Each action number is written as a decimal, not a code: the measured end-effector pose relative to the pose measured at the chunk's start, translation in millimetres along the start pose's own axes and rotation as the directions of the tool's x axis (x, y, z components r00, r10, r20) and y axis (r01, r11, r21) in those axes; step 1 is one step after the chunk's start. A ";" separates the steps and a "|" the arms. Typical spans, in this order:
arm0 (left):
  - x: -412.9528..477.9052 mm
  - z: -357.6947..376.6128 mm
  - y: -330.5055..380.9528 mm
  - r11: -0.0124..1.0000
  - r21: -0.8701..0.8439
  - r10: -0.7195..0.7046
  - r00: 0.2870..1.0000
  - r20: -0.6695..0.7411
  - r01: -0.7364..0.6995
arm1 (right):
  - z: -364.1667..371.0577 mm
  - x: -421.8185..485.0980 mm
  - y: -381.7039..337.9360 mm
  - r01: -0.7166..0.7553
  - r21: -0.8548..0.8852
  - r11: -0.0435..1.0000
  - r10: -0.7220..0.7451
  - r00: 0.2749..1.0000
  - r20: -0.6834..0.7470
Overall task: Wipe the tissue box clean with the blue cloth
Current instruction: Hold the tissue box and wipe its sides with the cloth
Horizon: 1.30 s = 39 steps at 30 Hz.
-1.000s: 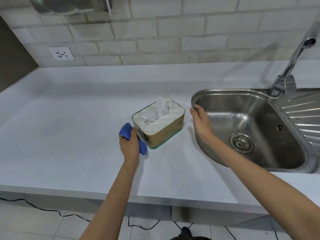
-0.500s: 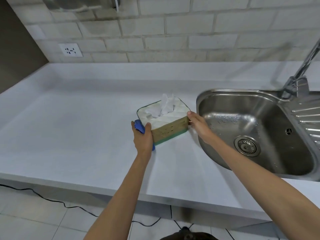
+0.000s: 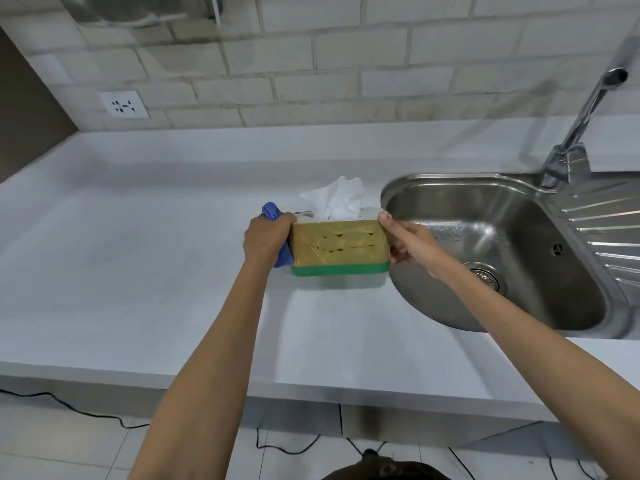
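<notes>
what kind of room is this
Most likely a home kitchen: a steel sink with a drainer and tall tap set into a white counter, a tiled wall behind with a socket.

White counter (image 3: 138, 271), brick wall (image 3: 346, 64), steel sink (image 3: 519, 188).

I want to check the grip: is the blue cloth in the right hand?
No, the blue cloth is in the left hand, pressed against the left end of the tissue box, while the right hand holds the other end bare.
</notes>
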<state>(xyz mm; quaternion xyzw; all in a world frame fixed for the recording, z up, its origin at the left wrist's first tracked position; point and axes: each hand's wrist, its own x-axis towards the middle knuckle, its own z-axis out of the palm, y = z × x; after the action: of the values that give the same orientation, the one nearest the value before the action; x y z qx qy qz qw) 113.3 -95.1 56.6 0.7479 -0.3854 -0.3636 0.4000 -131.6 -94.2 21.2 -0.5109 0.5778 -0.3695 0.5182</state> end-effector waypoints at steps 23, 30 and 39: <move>12.4 16.8 14.8 0.992 0.062 0.106 0.994 0.038 -0.108 | 7.6 40.7 4.4 0.022 0.194 0.981 -0.046 0.992 0.119; -6.7 33.1 -5.5 0.952 -0.239 0.186 0.981 -0.047 -0.192 | 3.8 47.4 4.2 -0.058 0.243 0.968 0.005 0.976 0.216; -21.4 40.3 -24.4 0.850 -0.302 0.403 0.902 -0.157 -0.432 | 0.6 46.2 -0.7 -0.112 0.245 0.963 0.044 0.963 0.267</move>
<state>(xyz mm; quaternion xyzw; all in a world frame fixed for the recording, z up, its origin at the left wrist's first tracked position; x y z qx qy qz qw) 76.5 -80.1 23.4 0.5840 -0.4544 -0.2939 0.6050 -128.1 -139.3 11.5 -0.4594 0.4720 -0.3507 0.6657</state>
